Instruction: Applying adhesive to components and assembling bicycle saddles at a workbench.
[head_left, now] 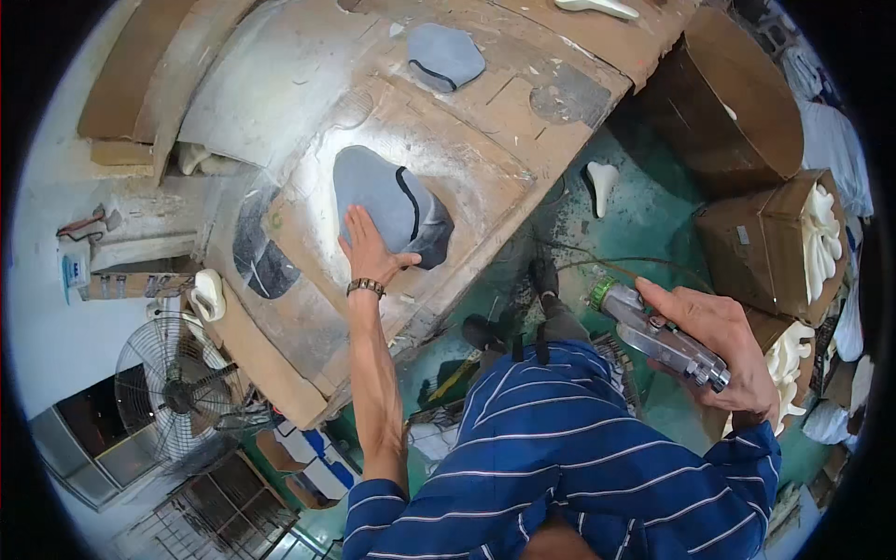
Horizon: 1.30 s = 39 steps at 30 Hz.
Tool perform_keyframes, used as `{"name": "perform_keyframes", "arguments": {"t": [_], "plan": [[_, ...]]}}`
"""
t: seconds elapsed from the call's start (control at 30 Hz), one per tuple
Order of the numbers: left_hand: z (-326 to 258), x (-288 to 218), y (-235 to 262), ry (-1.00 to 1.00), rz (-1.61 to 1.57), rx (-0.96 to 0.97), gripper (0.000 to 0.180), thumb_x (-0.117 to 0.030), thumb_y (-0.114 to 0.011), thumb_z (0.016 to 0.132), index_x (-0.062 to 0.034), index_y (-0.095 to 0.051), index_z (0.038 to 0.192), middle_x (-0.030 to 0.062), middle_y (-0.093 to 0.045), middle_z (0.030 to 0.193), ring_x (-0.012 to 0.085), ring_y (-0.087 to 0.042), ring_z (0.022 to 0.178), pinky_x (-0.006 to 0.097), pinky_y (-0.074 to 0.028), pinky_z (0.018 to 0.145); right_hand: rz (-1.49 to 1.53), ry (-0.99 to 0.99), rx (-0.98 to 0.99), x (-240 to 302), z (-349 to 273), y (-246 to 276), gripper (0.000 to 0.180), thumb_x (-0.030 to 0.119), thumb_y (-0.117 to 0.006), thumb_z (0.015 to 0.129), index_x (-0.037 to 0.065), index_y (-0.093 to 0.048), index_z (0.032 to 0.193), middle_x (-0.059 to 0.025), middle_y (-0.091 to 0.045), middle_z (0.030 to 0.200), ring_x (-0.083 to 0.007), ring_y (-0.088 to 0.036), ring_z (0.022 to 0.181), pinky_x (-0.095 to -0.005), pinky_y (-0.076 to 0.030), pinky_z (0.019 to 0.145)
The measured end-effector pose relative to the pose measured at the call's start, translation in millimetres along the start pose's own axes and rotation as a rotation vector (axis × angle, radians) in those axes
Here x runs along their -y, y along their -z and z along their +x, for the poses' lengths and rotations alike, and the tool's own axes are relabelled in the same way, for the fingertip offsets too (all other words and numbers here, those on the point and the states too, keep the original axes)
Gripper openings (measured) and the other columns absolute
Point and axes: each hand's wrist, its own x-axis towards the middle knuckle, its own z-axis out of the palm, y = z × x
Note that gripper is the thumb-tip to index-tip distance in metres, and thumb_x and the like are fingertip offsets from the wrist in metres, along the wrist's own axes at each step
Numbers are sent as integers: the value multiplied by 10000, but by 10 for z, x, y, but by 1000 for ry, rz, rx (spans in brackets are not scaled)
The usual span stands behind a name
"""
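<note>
**Blue striped shirt close below, gun-shaped tool in one hand, grey piece under the other**

Gripping the gun-shaped tool in the right hand, with fingers and thumb clamped around its clear and metal body and its green ring toward the worktable. Holding it out over the green floor, well apart from the grey piece. Near the green ring, a thin brown hose; cannot tell whether joined to it.

Resting the left hand palm down on the grey piece, with fingers close together and thumb spread apart toward its dark end. Beneath that palm, rounded grey material crossed by a curved black trim, lying near the worktable's near edge amid white residue.

Farther back from that edge, a second grey piece, also trimmed in black. At the worktable's far end, a long cream piece. By its lower left corner, a cream moulded piece, then a wire-caged fan.

Off the near edge, on the floor, a pale saddle-shaped piece; beyond, a brown carton with cream shapes at its opening.
</note>
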Motion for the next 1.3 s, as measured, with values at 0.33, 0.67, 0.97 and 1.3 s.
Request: {"name": "perform_keyframes", "arguments": {"t": [0.33, 0.67, 0.97, 1.3], "plan": [[-1847, 472, -611, 86, -506, -432, 863, -302, -833, 831, 1, -453, 1544, 236, -463, 1588, 381, -418, 1488, 451, -328, 1218, -138, 12, -73, 340, 279, -212, 815, 380, -714, 795, -90, -554, 1442, -225, -673, 1004, -388, -694, 899, -397, -533, 833], [-3846, 1512, -2401, 605, -807, -37, 685, -221, -837, 864, 6, -571, 1453, 203, -725, 1272, 271, -723, 1140, 382, -581, 946, -340, 131, -26, 1179, 740, -802, 733, 75, -670, 725, -81, -559, 1432, -221, -665, 992, -381, -688, 880, -374, -526, 815], [-4146, 1927, -2945, 704, -1015, -31, 637, -337, -821, 877, -32, -627, 1402, 188, -747, 1222, 284, -737, 1092, 421, -573, 950, -495, 194, 10, 2016, 818, -1559, 717, -57, -706, 727, -37, -579, 1432, -217, -698, 1012, -390, -715, 906, -391, -544, 816], [-3972, 2455, -2812, 537, -1027, -88, 609, -258, -829, 860, -28, -639, 1391, 194, -748, 1215, 293, -740, 1085, 431, -585, 942, -682, 211, 31, 2660, 446, -2424, 734, 32, -808, 760, 22, -587, 1460, -192, -726, 966, -321, -732, 802, -438, -559, 695]]}}
